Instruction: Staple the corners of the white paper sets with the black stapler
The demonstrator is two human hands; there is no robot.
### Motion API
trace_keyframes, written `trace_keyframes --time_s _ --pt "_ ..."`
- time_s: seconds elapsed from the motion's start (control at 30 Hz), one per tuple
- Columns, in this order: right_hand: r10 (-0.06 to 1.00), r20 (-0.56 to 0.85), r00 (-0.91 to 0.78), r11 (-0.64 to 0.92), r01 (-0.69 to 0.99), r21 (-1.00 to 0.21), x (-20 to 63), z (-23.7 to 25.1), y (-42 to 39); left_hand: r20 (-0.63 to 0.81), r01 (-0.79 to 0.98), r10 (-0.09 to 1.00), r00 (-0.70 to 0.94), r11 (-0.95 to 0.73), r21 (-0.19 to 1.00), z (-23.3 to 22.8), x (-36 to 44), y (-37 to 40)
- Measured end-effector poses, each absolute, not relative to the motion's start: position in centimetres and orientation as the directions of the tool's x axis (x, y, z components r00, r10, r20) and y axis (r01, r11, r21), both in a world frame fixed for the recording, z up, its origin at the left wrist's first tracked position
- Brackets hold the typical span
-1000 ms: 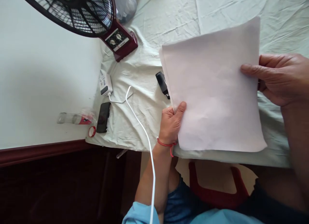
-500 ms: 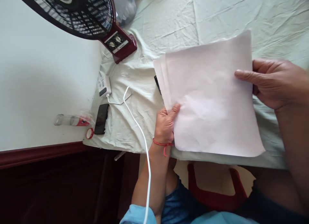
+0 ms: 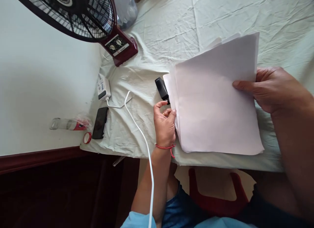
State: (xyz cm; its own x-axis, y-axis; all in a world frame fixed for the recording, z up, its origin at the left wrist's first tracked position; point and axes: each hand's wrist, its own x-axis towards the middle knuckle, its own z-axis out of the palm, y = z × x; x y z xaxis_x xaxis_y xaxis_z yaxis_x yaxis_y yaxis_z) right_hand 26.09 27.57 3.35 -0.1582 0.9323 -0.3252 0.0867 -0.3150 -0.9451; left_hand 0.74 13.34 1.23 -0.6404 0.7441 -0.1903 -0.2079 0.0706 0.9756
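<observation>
1. On the cloth-covered table (image 3: 220, 11), the right hand (image 3: 272, 90) holds a stack of papers (image 3: 216, 100) by its right edge, thumb flat on the top sheet and fingers hidden beneath. The sheets are slightly fanned at the left and far edges.

2. The left hand (image 3: 165, 123) sits just beside the stack's left edge, fingers loosely curled and gripping nothing that I can see. Its knuckles are close to the sheets' edges, perhaps brushing them; I cannot tell for sure.

3. A stapler (image 3: 162, 87) lies on the cloth just beyond the left hand, partly tucked behind the papers' left corner.

4. I judge the step in hand to be squaring the sheets. To do that well, the right hand's pinch should stay light so the pages can slide, while the left hand nudges the edges level. The corner near the stapler looks the most uneven and wants attention first.

5. The stack overhangs nothing, but its near edge lies close to the table's edge, so any push should go away from the person's lap.

6. Further left are a phone (image 3: 100, 122), a charger (image 3: 103, 89) with its white cable (image 3: 142, 136), a fan (image 3: 80, 15) and a toppled bottle (image 3: 68, 124), all well apart from the papers.
</observation>
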Motion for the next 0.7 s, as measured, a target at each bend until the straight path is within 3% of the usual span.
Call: trace_keyframes --time_s 0.13,0.4,0.5,0.7 --pt "0.913 -0.378 -0.151 -0.384 -0.010 -0.923 25.88 3.60 27.56 -0.134 -0.086 0.730 -0.670 0.103 0.991 1.04 0.45 13.28" --pt "0.901 -0.398 -0.174 -0.419 -0.105 -0.902 25.88 4.07 27.49 -0.259 -0.325 0.766 -0.588 0.069 0.943 1.36 0.11 13.40" --pt "0.901 -0.397 -0.177 -0.418 -0.102 -0.903 25.87 3.89 27.46 -0.266 -0.362 0.766 -0.585 0.046 0.931 1.62 0.42 13.40" --pt "0.879 -0.433 -0.201 -0.441 0.005 -0.898 25.92 3.72 27.45 -0.259 -0.266 0.760 -0.596 0.118 0.957 1.32 0.56 13.33"
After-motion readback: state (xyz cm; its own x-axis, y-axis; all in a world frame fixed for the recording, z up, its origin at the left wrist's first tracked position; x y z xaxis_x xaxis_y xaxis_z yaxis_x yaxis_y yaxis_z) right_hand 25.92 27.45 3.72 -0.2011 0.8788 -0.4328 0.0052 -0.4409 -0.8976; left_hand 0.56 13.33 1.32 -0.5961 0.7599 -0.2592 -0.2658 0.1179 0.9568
